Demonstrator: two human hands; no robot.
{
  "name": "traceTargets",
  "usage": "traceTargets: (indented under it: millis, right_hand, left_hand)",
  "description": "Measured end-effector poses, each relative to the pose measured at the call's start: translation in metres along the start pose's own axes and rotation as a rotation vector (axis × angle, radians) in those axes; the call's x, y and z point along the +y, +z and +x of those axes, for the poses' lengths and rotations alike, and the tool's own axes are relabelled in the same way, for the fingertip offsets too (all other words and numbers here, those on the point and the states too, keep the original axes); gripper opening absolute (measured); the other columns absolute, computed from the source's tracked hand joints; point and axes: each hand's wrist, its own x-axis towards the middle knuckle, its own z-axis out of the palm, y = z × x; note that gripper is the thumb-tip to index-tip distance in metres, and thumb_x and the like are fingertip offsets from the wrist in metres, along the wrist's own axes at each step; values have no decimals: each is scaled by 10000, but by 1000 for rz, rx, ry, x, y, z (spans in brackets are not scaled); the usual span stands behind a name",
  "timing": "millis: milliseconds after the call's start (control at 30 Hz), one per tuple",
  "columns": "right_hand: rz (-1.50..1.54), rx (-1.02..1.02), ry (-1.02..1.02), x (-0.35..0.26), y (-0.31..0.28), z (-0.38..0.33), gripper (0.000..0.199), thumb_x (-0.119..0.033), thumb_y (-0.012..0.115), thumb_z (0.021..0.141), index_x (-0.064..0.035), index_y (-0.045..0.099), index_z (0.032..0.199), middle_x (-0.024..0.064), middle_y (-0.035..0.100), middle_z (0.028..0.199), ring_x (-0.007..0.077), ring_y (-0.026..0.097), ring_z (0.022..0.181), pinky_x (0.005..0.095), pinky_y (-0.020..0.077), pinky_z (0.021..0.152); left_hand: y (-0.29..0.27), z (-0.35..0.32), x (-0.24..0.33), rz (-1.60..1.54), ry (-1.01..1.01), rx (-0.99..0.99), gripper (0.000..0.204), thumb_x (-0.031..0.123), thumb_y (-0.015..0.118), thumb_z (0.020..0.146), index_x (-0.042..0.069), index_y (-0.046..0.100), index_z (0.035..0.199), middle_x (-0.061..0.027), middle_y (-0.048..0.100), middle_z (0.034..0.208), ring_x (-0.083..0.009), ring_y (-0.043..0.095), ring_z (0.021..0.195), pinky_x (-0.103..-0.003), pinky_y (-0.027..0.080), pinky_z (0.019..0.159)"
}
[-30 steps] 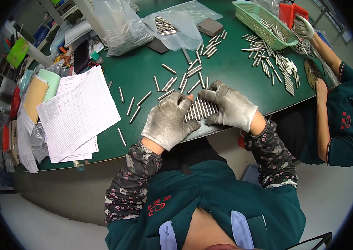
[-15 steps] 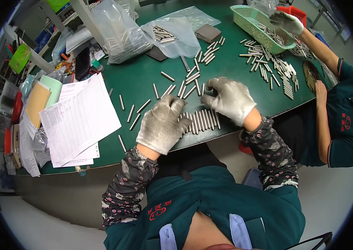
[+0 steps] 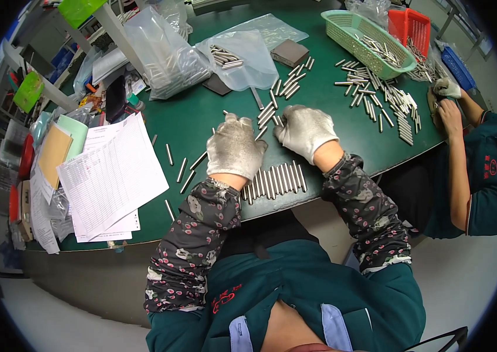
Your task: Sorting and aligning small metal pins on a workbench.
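Two gloved hands rest on the green table (image 3: 201, 117), head view. Left hand (image 3: 235, 149) lies palm down, fingers loosely together, covering loose metal pins; whether it pinches one, cannot tell. Right hand (image 3: 305, 130), at its 3 o'clock, curls its fingertips onto scattered pins (image 3: 267, 111). A tidy row of pins (image 3: 276, 180) lies at 6 o'clock, just beside both wrists. Paper sheets (image 3: 113, 176) at 9 o'clock.

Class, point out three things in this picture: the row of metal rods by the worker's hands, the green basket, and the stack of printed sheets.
row of metal rods (image 3: 277, 179), head view, middle of the row.
green basket (image 3: 342, 26), head view, its left rim.
stack of printed sheets (image 3: 110, 176), head view, middle of the top sheet.
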Motion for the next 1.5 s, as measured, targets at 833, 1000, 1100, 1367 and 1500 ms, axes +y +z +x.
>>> traceTargets:
  millis: [833, 1000, 1100, 1367, 1500]
  right_hand:
    - [159, 3, -66, 40, -17, -69, 272, -276, 627, 744, -68, 650, 917, 131, 655, 773, 316, 636, 709, 390, 505, 663]
    - [254, 181, -300, 20, 1, -43, 240, -184, 624, 746, -83, 639, 963, 111, 635, 868, 302, 617, 797, 398, 486, 707]
    - [94, 136, -383, 2, 11, -24, 200, -174, 625, 748, -108, 653, 935, 103, 642, 879, 299, 618, 855, 409, 493, 744]
    - [-9, -103, -324, -9, 13, -2, 187, -122, 589, 749, -88, 678, 910, 145, 673, 911, 322, 647, 883, 422, 507, 760]
    - [30, -121, -212, -3, 10, -2, 176, -198, 604, 754, -88, 661, 879, 127, 653, 880, 315, 627, 860, 418, 494, 750]
  left_hand:
    - [4, 6, -11, -4, 218, -135, 196, 122, 639, 763, 73, 573, 941, -130, 608, 949, -330, 599, 940, -418, 486, 796]
    - [-1, 7, -16, -105, 205, -151, 218, 111, 664, 748, 59, 559, 932, -137, 619, 928, -326, 609, 912, -407, 484, 776]
    - [3, 10, -24, -295, 115, -208, 265, 82, 706, 717, 45, 547, 925, -135, 625, 895, -303, 622, 844, -375, 485, 738]
    - [6, 16, -33, -240, 239, -242, 288, 80, 704, 706, 25, 542, 938, -151, 607, 902, -321, 596, 873, -388, 473, 770]
    - [5, 12, -30, -241, 275, -218, 269, 77, 686, 712, 25, 556, 942, -149, 589, 888, -325, 583, 895, -390, 468, 781]
